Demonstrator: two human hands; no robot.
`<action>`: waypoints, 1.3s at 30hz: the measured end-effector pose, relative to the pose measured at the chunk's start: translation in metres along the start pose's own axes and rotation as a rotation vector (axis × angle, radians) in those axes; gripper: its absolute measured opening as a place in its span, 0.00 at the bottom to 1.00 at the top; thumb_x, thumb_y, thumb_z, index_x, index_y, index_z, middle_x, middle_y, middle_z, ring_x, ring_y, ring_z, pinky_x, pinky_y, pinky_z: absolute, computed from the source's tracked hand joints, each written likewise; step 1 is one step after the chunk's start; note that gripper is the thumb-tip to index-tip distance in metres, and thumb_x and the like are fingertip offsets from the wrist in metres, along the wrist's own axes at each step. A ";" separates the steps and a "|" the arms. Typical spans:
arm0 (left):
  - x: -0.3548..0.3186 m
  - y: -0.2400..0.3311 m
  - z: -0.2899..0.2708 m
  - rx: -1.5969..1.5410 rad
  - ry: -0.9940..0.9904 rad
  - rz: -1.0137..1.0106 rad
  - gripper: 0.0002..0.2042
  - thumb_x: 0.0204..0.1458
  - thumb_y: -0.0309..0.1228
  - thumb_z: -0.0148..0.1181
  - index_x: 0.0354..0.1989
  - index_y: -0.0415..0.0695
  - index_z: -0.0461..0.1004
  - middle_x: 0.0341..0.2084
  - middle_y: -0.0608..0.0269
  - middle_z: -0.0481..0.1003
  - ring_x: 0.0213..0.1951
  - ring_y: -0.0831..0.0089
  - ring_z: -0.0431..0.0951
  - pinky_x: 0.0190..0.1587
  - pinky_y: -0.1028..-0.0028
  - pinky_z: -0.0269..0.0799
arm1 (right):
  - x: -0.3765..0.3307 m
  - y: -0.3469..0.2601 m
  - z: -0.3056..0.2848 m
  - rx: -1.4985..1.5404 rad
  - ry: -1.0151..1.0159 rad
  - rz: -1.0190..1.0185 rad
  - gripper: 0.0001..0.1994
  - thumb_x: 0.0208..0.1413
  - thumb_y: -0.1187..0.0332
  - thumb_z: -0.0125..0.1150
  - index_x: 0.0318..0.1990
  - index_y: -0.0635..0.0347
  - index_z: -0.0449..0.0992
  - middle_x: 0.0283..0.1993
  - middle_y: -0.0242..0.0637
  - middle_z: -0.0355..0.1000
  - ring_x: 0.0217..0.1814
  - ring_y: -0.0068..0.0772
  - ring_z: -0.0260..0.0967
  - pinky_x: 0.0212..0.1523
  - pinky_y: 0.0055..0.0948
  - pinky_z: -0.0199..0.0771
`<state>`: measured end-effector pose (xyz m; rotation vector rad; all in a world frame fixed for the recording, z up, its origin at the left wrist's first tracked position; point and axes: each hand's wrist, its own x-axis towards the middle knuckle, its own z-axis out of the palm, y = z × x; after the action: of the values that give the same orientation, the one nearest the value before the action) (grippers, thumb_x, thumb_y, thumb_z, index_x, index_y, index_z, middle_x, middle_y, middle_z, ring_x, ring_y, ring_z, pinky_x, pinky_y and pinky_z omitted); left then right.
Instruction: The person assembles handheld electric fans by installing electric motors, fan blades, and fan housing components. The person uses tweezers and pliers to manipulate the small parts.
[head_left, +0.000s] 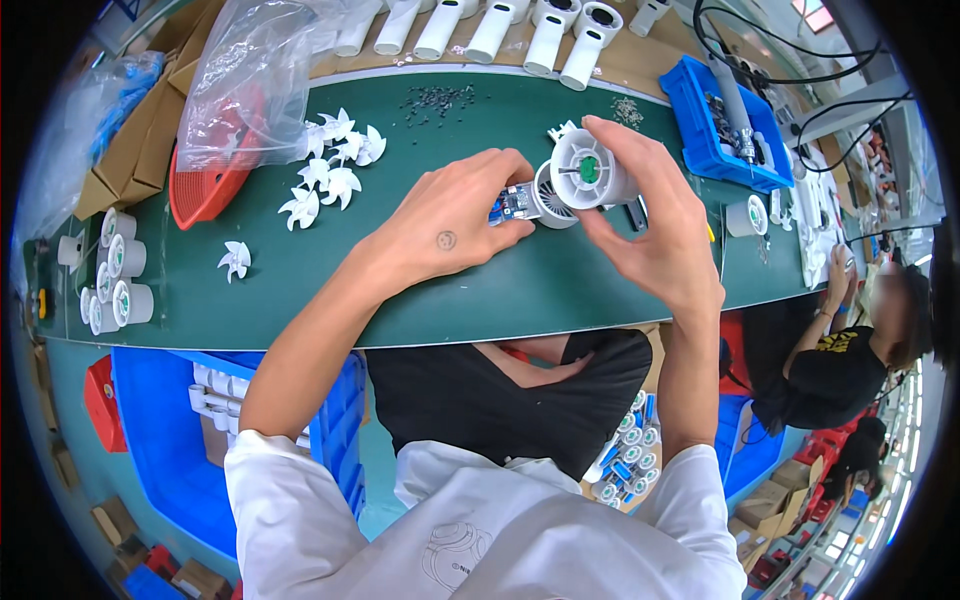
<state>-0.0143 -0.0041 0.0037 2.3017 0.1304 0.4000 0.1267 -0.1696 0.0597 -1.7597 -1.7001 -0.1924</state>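
Left grip [440, 215]: closed on the board [515, 203], thumb at its near side, fingers at its far side.
Right grip [655, 215]: clamped around the cup [607, 170], fingers on the far wall, thumb on the near one.
Cup: over the desk [400, 300], its green centre [589, 170] facing me.
Ring [548, 200]: white and slatted, just beside the board, partly behind the cup; whether cup and ring touch, I cannot tell.
Board care: its components look exposed, so I'd pinch lightly and by the edges.
Cup care: I'd squeeze the wall evenly, fingertips off the green centre, and tilt it enough to see the ring's rim.
Fans [340, 185]: loose, left of my hands; best left clear of my forearm.
Screws [437, 100]: small, dark, scattered beyond my left grip; a sleeve could sweep them.
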 end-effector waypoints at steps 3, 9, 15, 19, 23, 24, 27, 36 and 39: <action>-0.001 -0.002 0.000 -0.017 0.008 -0.003 0.18 0.47 0.33 0.65 0.44 0.38 0.70 0.40 0.50 0.75 0.43 0.52 0.76 0.45 0.60 0.71 | 0.002 -0.002 0.003 0.037 -0.023 -0.026 0.34 0.39 0.82 0.67 0.60 0.56 0.68 0.57 0.43 0.70 0.57 0.47 0.69 0.54 0.38 0.72; 0.000 -0.001 -0.003 -0.022 -0.017 -0.001 0.20 0.48 0.34 0.64 0.46 0.37 0.70 0.43 0.47 0.76 0.45 0.51 0.76 0.47 0.60 0.72 | 0.002 -0.002 0.009 0.006 0.019 -0.028 0.35 0.38 0.80 0.70 0.59 0.56 0.69 0.56 0.44 0.70 0.56 0.46 0.70 0.52 0.35 0.73; 0.004 -0.004 -0.003 -0.269 0.053 -0.088 0.14 0.53 0.31 0.58 0.41 0.32 0.75 0.35 0.45 0.78 0.38 0.54 0.79 0.43 0.64 0.72 | 0.001 -0.006 0.011 -0.024 0.070 0.021 0.35 0.37 0.78 0.72 0.59 0.57 0.70 0.55 0.44 0.70 0.54 0.46 0.71 0.51 0.35 0.73; 0.004 0.000 -0.006 -0.245 0.058 -0.151 0.12 0.54 0.29 0.54 0.38 0.32 0.76 0.29 0.46 0.78 0.34 0.56 0.79 0.40 0.64 0.72 | 0.000 -0.005 0.013 0.003 0.076 0.017 0.34 0.37 0.78 0.72 0.58 0.57 0.70 0.54 0.44 0.69 0.53 0.46 0.71 0.49 0.35 0.74; 0.005 0.002 -0.006 -0.234 0.056 -0.183 0.11 0.54 0.29 0.53 0.38 0.32 0.77 0.29 0.46 0.78 0.32 0.57 0.79 0.39 0.64 0.72 | -0.002 -0.008 0.015 -0.105 0.063 0.013 0.34 0.36 0.77 0.73 0.57 0.56 0.71 0.52 0.44 0.69 0.51 0.45 0.72 0.48 0.35 0.75; 0.006 0.001 -0.005 -0.234 0.055 -0.181 0.11 0.54 0.29 0.53 0.38 0.32 0.77 0.29 0.46 0.78 0.32 0.57 0.79 0.39 0.64 0.72 | -0.002 -0.009 0.015 -0.116 0.077 0.014 0.34 0.36 0.77 0.73 0.57 0.56 0.71 0.51 0.44 0.68 0.50 0.45 0.72 0.47 0.36 0.75; 0.005 -0.002 -0.003 -0.252 0.084 -0.161 0.11 0.54 0.29 0.54 0.38 0.33 0.77 0.28 0.47 0.78 0.32 0.58 0.79 0.38 0.65 0.72 | -0.002 -0.012 0.016 -0.079 0.107 0.047 0.34 0.35 0.77 0.74 0.57 0.57 0.72 0.51 0.44 0.68 0.49 0.44 0.72 0.47 0.36 0.75; 0.004 -0.003 0.006 -0.260 0.214 -0.091 0.08 0.53 0.28 0.57 0.34 0.36 0.77 0.28 0.52 0.76 0.31 0.57 0.77 0.36 0.64 0.72 | 0.001 -0.001 0.012 -0.101 0.089 -0.017 0.32 0.35 0.75 0.75 0.55 0.59 0.73 0.53 0.44 0.73 0.52 0.42 0.73 0.49 0.34 0.73; 0.001 -0.005 0.014 -0.030 0.322 0.074 0.05 0.53 0.23 0.58 0.35 0.35 0.75 0.30 0.55 0.75 0.31 0.61 0.77 0.34 0.67 0.72 | -0.001 0.003 0.012 0.048 0.094 0.057 0.31 0.36 0.75 0.75 0.55 0.61 0.74 0.53 0.42 0.74 0.52 0.40 0.73 0.50 0.32 0.73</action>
<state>-0.0085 -0.0106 -0.0087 2.2022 0.1968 0.8040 0.1257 -0.1636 0.0490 -1.7345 -1.5737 -0.2036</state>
